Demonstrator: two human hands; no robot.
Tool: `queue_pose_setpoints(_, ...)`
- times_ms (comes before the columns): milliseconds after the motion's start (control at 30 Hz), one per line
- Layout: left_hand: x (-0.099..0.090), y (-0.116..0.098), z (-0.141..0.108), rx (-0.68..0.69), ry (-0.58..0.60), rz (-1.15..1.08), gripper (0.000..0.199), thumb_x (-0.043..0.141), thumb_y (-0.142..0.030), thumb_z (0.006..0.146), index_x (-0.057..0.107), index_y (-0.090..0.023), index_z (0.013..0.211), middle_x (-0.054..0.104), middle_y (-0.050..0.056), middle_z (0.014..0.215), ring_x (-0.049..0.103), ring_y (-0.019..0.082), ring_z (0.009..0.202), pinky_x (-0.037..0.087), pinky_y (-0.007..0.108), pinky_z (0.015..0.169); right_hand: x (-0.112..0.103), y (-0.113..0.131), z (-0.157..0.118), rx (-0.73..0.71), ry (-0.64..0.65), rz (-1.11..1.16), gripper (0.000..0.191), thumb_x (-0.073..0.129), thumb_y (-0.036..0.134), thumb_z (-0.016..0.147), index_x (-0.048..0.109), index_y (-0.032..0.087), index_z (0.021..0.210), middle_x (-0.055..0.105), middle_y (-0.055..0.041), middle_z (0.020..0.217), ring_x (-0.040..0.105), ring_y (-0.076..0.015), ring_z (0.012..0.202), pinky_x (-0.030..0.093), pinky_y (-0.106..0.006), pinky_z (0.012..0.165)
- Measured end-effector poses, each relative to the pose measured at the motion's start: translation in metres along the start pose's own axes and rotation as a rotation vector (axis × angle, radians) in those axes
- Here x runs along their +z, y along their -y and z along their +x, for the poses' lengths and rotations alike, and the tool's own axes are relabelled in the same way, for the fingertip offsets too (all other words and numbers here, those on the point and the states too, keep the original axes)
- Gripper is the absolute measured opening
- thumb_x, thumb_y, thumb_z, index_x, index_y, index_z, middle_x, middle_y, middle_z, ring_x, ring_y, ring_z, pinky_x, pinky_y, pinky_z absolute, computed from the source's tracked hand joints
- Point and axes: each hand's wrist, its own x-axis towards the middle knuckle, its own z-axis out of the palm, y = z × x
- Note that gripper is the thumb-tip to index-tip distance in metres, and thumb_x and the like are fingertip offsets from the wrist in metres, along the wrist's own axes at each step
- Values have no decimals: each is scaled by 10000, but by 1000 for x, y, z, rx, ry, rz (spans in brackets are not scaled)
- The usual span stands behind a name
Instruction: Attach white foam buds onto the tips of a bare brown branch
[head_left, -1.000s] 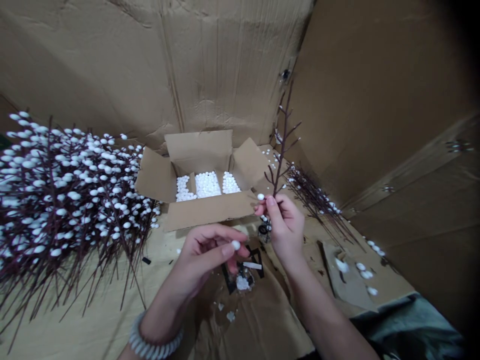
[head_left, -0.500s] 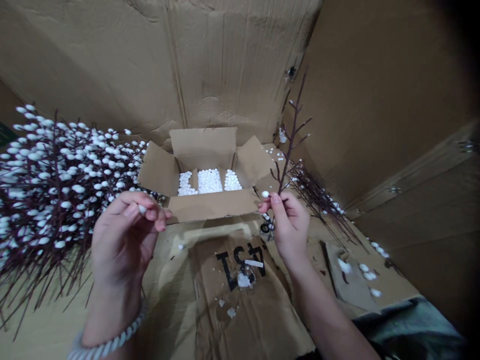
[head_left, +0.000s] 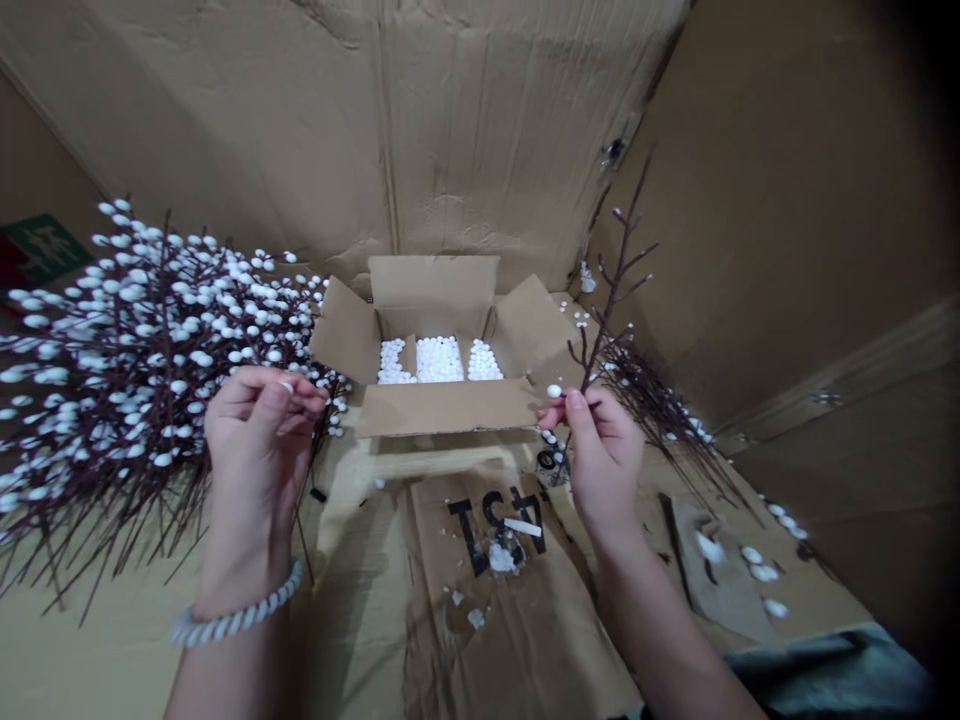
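Observation:
Between thumb and fingers of my left hand (head_left: 259, 425) a small white foam berry (head_left: 287, 387) is pinched, mostly covered by the fingertips. My right hand (head_left: 600, 450) grips a dark brown artificial branch (head_left: 621, 265) near its lower part, and the branch stands upright, leaning right. One white berry (head_left: 553, 391) sits on a twig tip just beside the right fingertips; the upper twigs look mostly bare. Beyond my hands an open cardboard box (head_left: 446, 408) holds white foam berries (head_left: 440, 358) in three groups.
A big pile of berry-covered branches (head_left: 165, 340) lies at the left. More brown branches (head_left: 660, 395) lie at the right, near loose white berries (head_left: 763, 573). A flat cardboard piece (head_left: 517, 640) with white residue (head_left: 501, 558) lies in front. Cardboard walls (head_left: 480, 130) enclose the back and right.
The view has shifted left, so things appear further right. My left hand has turned, and its fingers now cover more of the berry. My right hand still holds the branch much as before.

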Motion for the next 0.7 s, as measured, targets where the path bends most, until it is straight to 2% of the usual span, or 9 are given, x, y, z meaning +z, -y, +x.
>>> queue_pose_setpoints(200, 3, -2, -2, 4, 141, -20, 367, 878, -409, 469, 599, -197, 577, 549, -85, 483, 474, 40, 397, 532, 219, 604, 0, 0, -1, 7, -6, 3, 264, 536, 295, 884, 576, 185, 648, 605, 17, 616, 585, -126, 643, 446, -259, 674)
queue_pose_setpoints(367, 2, -3, -6, -17, 218, -9, 415, 840, -521, 467, 616, -186, 565, 534, -85, 420, 448, 35, 338, 539, 234, 626, 0, 1, 0, 3, -2, 11, 269, 548, 297, 874, 573, 184, 631, 600, 16, 599, 567, -125, 619, 438, -256, 653)
queue_pose_setpoints(500, -1, -2, -8, -30, 245, -9, 396, 817, -545, 493, 658, -191, 572, 551, -76, 398, 468, 32, 329, 556, 232, 691, 0, 3, -1, 3, 7, 7, 271, 549, 291, 874, 582, 181, 629, 601, 15, 605, 568, -120, 622, 438, -248, 648)
queue_pose_setpoints(600, -1, -2, -9, -48, 255, -15, 340, 830, -508, 505, 690, -211, 594, 592, -71, 427, 499, 28, 346, 563, 211, 697, -1, 4, -1, 2, 10, 8, 268, 550, 288, 874, 584, 183, 630, 600, 20, 601, 566, -114, 615, 438, -240, 641)
queue_pose_setpoints(700, 1, -5, -11, -86, 261, -9, 198, 844, -372, 576, 729, -235, 661, 643, -56, 486, 562, 40, 400, 566, 179, 619, -1, 4, -2, 5, 14, 8, 263, 548, 282, 876, 586, 185, 635, 601, 22, 601, 567, -112, 617, 437, -237, 641)
